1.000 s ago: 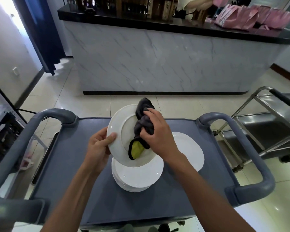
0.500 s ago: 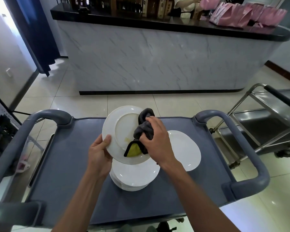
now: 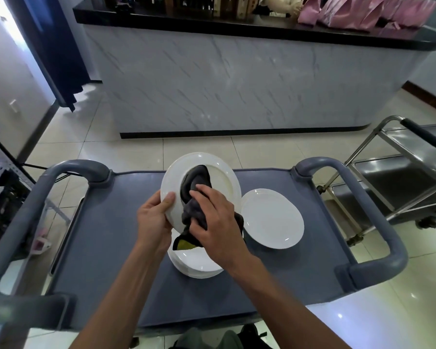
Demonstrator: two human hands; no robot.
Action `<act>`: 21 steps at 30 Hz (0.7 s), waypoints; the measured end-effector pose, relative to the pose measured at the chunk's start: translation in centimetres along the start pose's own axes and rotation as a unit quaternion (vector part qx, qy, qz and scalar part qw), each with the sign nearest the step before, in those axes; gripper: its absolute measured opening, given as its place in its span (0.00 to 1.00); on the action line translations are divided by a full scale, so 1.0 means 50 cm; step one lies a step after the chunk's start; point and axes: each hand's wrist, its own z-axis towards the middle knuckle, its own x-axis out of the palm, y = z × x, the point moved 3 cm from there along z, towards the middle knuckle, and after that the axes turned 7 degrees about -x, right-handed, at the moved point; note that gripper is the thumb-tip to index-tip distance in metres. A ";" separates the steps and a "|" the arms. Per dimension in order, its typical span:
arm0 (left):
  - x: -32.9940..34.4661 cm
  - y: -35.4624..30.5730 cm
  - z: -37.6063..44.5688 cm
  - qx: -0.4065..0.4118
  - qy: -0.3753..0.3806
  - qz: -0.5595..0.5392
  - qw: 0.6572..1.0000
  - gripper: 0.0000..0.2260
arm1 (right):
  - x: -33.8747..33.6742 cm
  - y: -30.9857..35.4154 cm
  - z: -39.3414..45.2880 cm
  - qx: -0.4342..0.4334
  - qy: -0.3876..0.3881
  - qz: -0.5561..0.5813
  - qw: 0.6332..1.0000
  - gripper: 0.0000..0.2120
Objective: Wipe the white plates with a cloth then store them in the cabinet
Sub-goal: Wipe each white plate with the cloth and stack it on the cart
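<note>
White plate (image 3: pixel 222 180) tilted over cart (image 3: pixel 106 238) (left hand (image 3: pixel 154 220) at rim).

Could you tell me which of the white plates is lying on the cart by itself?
The single plate right of the right hand; the others are the stack and the held plate.

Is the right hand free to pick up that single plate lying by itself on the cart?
Probably not yet: the right hand grips the dark cloth against the tilted plate. The single plate lies uncovered just beside it, so the way looks free.
</note>
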 end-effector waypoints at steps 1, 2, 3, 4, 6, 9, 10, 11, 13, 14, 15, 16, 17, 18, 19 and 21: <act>0.001 0.001 -0.001 0.001 0.001 -0.001 1.000 0.09 | 0.003 0.006 -0.003 -0.008 -0.003 0.005 1.000 0.25; 0.003 0.001 -0.003 0.001 0.000 -0.004 1.000 0.09 | 0.007 0.012 -0.008 -0.019 -0.002 0.008 1.000 0.25; 0.004 0.000 -0.004 -0.002 -0.003 -0.008 1.000 0.09 | 0.013 0.019 -0.015 -0.031 0.004 0.006 0.999 0.25; 0.004 -0.002 -0.004 -0.003 -0.006 -0.013 1.000 0.09 | 0.020 0.023 -0.022 -0.043 0.013 -0.003 0.999 0.25; 0.000 -0.009 -0.002 0.001 -0.007 -0.019 1.000 0.08 | 0.030 0.022 -0.035 -0.053 0.027 -0.026 0.998 0.25; -0.010 -0.022 -0.001 0.006 -0.006 -0.020 1.000 0.10 | 0.022 0.000 -0.040 -0.043 0.015 -0.047 0.998 0.24; -0.015 -0.025 -0.002 0.006 -0.008 -0.021 1.000 0.10 | 0.016 -0.010 -0.041 -0.039 0.010 -0.052 0.998 0.25; -0.021 -0.028 -0.002 0.006 -0.011 -0.023 1.000 0.10 | 0.008 -0.021 -0.042 -0.034 0.007 -0.056 0.998 0.25; -0.031 -0.034 -0.002 0.004 -0.016 -0.025 1.000 0.11 | -0.010 -0.046 -0.044 -0.019 0.003 -0.060 0.998 0.26; -0.036 -0.036 -0.002 0.001 -0.016 -0.026 1.000 0.11 | -0.021 -0.060 -0.044 -0.008 0.001 -0.061 0.998 0.26; -0.040 -0.038 -0.002 -0.003 -0.014 -0.026 1.000 0.10 | -0.031 -0.074 -0.042 0.005 -0.001 -0.060 0.998 0.27; -0.045 -0.038 -0.004 -0.007 -0.010 -0.025 1.000 0.10 | -0.043 -0.089 -0.039 0.021 -0.003 -0.057 0.998 0.27; -0.048 -0.037 -0.006 -0.013 -0.005 -0.023 1.000 0.10 | -0.055 -0.102 -0.035 0.039 -0.006 -0.052 0.998 0.28; -0.050 -0.036 -0.008 -0.018 0.000 -0.020 1.000 0.09 | -0.067 -0.113 -0.030 0.054 -0.009 -0.048 0.997 0.27; -0.050 -0.034 -0.011 -0.024 0.006 -0.017 1.000 0.09 | -0.078 -0.123 -0.024 0.065 -0.011 -0.044 0.997 0.27; -0.049 -0.031 -0.014 -0.036 0.017 -0.008 0.999 0.10 | -0.100 -0.140 -0.014 0.078 -0.015 -0.030 0.996 0.26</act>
